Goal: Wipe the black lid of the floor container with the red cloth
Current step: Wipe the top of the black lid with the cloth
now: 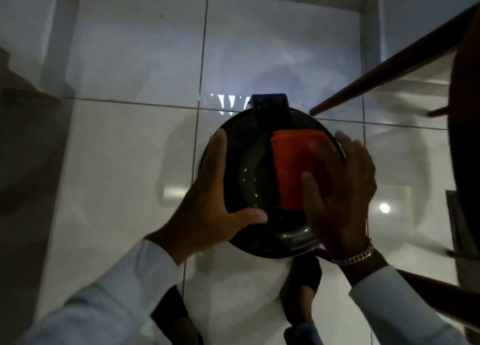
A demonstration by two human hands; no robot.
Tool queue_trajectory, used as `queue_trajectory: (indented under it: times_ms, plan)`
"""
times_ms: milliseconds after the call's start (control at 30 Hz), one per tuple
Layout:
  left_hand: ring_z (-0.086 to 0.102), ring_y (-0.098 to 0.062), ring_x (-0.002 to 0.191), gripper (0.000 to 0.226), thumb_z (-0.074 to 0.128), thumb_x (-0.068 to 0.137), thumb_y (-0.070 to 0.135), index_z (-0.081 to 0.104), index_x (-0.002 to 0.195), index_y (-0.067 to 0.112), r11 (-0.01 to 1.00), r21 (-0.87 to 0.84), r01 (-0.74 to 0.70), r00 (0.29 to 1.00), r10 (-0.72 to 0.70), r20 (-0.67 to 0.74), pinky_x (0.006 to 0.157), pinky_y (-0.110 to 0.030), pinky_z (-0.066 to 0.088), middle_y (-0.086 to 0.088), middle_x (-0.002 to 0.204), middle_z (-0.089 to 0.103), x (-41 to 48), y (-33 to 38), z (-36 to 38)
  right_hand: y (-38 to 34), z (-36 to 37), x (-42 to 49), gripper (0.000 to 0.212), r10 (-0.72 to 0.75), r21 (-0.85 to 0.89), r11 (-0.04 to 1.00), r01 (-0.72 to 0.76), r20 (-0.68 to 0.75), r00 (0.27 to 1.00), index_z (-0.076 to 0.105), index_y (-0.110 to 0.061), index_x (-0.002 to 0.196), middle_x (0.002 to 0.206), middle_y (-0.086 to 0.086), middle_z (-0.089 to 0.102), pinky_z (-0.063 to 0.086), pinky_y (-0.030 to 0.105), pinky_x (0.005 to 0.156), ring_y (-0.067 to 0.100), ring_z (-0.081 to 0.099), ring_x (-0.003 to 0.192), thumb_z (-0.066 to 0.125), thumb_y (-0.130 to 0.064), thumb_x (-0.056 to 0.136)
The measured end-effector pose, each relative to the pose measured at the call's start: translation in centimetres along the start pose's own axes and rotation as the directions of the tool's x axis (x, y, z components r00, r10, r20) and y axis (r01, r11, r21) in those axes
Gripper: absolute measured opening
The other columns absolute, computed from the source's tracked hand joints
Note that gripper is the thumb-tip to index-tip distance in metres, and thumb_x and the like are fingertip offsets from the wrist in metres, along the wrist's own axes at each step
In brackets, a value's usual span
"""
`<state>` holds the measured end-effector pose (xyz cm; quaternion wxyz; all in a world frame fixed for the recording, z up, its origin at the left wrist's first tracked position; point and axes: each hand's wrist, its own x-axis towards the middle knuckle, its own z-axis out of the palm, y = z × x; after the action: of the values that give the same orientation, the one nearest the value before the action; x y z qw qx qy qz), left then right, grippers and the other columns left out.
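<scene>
The round black lid (249, 147) of the floor container fills the middle of the head view, with a black tab at its far edge. A folded red cloth (293, 163) lies on the lid's right half. My right hand (340, 196) presses flat on the cloth's right side, fingers spread over it. My left hand (207, 194) grips the lid's left rim, thumb lying across its near part. Small white specks show on the lid's left half.
Glossy white tiled floor (117, 163) surrounds the container. A dark wooden chair or stool (462, 163) with rungs stands close at the right. Dark furniture (15, 137) is at the far left. My feet in black sandals (171, 316) stand just below the container.
</scene>
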<state>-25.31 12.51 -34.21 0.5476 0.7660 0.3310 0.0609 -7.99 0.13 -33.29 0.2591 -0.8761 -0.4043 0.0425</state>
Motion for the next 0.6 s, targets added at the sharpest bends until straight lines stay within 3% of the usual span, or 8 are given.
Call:
queue_trajectory:
  times_ms: [67, 100, 167, 300, 467, 533, 600]
  plan:
    - [-0.025, 0.005, 0.145, 0.146, 0.085, 0.058, 0.059, -0.031, 0.145, 0.04, 0.976, 0.186, -0.115, 0.981, 0.082, 0.173, 0.12, -0.02, -0.005, 0.029, 0.153, -0.035, 0.4, -1.7, -0.4, -0.7, 1.0, 0.6, 0.055, -0.077, -0.036, 0.996, 0.079, 0.069, 0.995, 0.053, -0.022, 0.134, 0.152, 0.012, 0.042, 0.03, 0.06, 0.113, 0.037, 0.033, 0.143, 0.053, -0.051, 0.087]
    - [-0.032, 0.005, 0.142, 0.149, 0.083, 0.056, 0.063, -0.034, 0.144, 0.036, 0.945, 0.275, -0.177, 0.968, 0.117, 0.221, 0.116, -0.013, -0.015, 0.027, 0.151, -0.041, 0.7, -2.2, -0.4, -1.0, 1.8, 0.7, 0.06, -0.104, -0.112, 0.986, 0.121, 0.144, 0.984, 0.05, -0.024, 0.138, 0.155, 0.01, 0.039, 0.03, 0.063, 0.112, 0.036, 0.029, 0.145, 0.052, -0.056, 0.087]
    - [-0.034, -0.006, 0.145, 0.15, 0.076, 0.055, 0.072, -0.03, 0.148, 0.023, 0.875, 0.415, -0.249, 0.955, 0.151, 0.254, 0.113, -0.013, -0.024, 0.012, 0.156, -0.039, 1.5, -2.9, -0.2, -1.1, 3.3, 0.2, 0.063, -0.142, -0.255, 0.945, 0.204, 0.244, 0.959, 0.046, -0.024, 0.143, 0.158, 0.008, 0.034, 0.031, 0.064, 0.11, 0.036, 0.025, 0.148, 0.051, -0.057, 0.089]
    - [-0.028, -0.014, 0.148, 0.146, 0.068, 0.055, 0.079, -0.02, 0.153, 0.017, 0.84, 0.491, -0.23, 0.967, 0.142, 0.21, 0.116, -0.019, -0.024, 0.003, 0.162, -0.03, 2.0, -3.2, 0.2, 0.7, 3.4, 0.0, 0.053, -0.194, -0.204, 0.952, 0.228, 0.174, 0.965, 0.052, -0.017, 0.139, 0.152, 0.013, 0.045, 0.041, 0.061, 0.105, 0.039, 0.034, 0.143, 0.048, -0.043, 0.093]
    - [-0.023, -0.017, 0.15, 0.146, 0.07, 0.054, 0.08, -0.016, 0.154, 0.016, 0.855, 0.469, -0.223, 0.967, 0.133, 0.217, 0.119, -0.023, -0.02, 0.002, 0.163, -0.026, 1.8, -3.2, 0.1, 0.8, 2.6, 2.4, 0.044, -0.073, -0.005, 0.997, 0.073, 0.03, 0.997, 0.055, -0.01, 0.135, 0.138, 0.014, 0.058, 0.045, 0.053, 0.106, 0.032, 0.052, 0.129, 0.049, -0.027, 0.095]
    - [-0.022, -0.018, 0.151, 0.147, 0.067, 0.053, 0.083, -0.015, 0.154, 0.015, 0.855, 0.47, -0.217, 0.969, 0.129, 0.213, 0.119, -0.025, -0.017, 0.001, 0.164, -0.024, 1.9, -3.3, 0.2, -0.9, 3.6, 4.8, 0.042, -0.1, 0.092, 0.991, 0.094, 0.06, 0.993, 0.053, -0.014, 0.137, 0.138, 0.008, 0.06, 0.041, 0.049, 0.11, 0.024, 0.051, 0.131, 0.05, -0.022, 0.096]
    - [-0.022, -0.016, 0.151, 0.149, 0.068, 0.052, 0.084, -0.015, 0.154, 0.016, 0.861, 0.463, -0.209, 0.97, 0.125, 0.206, 0.121, -0.027, -0.015, 0.003, 0.164, -0.024, 2.2, -3.4, 0.2, -3.0, 5.0, 6.0, 0.043, -0.194, 0.045, 0.981, 0.19, 0.148, 0.97, 0.05, -0.022, 0.139, 0.14, 0.002, 0.058, 0.039, 0.046, 0.112, 0.02, 0.048, 0.134, 0.046, -0.028, 0.097]
